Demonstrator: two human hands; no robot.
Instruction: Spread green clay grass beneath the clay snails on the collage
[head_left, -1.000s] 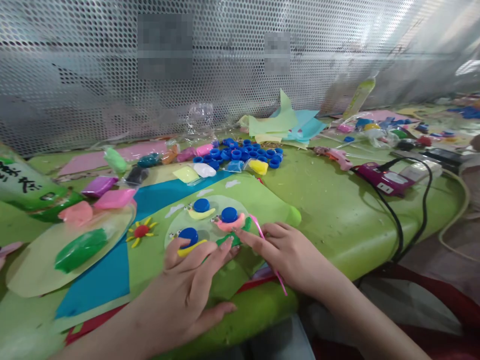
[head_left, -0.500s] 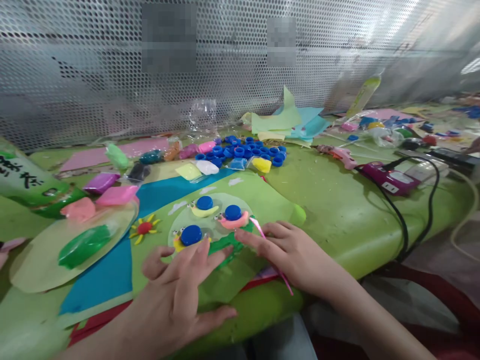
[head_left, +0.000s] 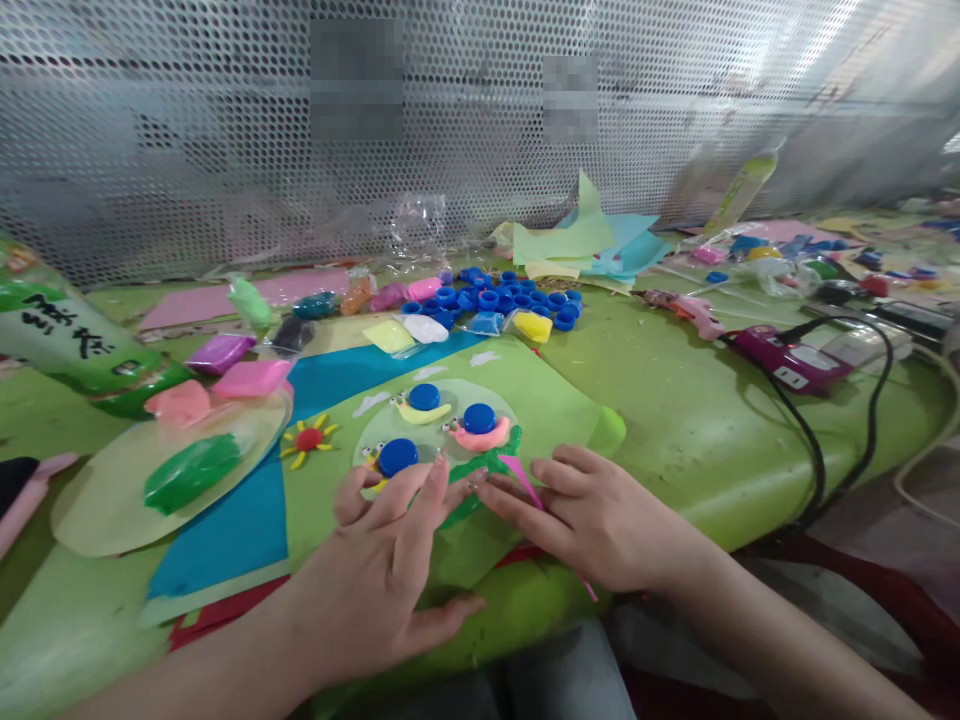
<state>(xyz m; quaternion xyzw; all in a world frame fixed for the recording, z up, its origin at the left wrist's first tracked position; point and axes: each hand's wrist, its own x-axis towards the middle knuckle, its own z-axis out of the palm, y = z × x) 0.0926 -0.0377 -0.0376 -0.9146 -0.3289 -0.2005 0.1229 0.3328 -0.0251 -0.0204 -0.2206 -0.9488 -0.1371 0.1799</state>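
Observation:
A green paper picture (head_left: 540, 380) lies before me with clay snails on it, each with a blue bottle cap (head_left: 479, 418) for a shell. A strip of dark green clay (head_left: 487, 462) runs below the snails. My left hand (head_left: 397, 530) is over the picture's lower part, fingers spread, with a fingertip at the green clay. My right hand (head_left: 592, 510) has a thin pink clay tool (head_left: 520, 477) tucked between its fingers, flat end up. Its index fingertip presses on the green clay, meeting a left fingertip. My fingers hide part of the clay.
A pale oval sheet (head_left: 97, 520) with bagged green clay (head_left: 191, 474) lies left, near a green tea bottle (head_left: 82, 330). Loose blue caps (head_left: 510, 295) and clay packets are behind the picture. A purple power strip (head_left: 791, 360) with black cables sits right.
My right index finger has come down and left to meet my left fingertip on the green clay. The pink tool stays in my right hand. The whole view has shifted slightly.

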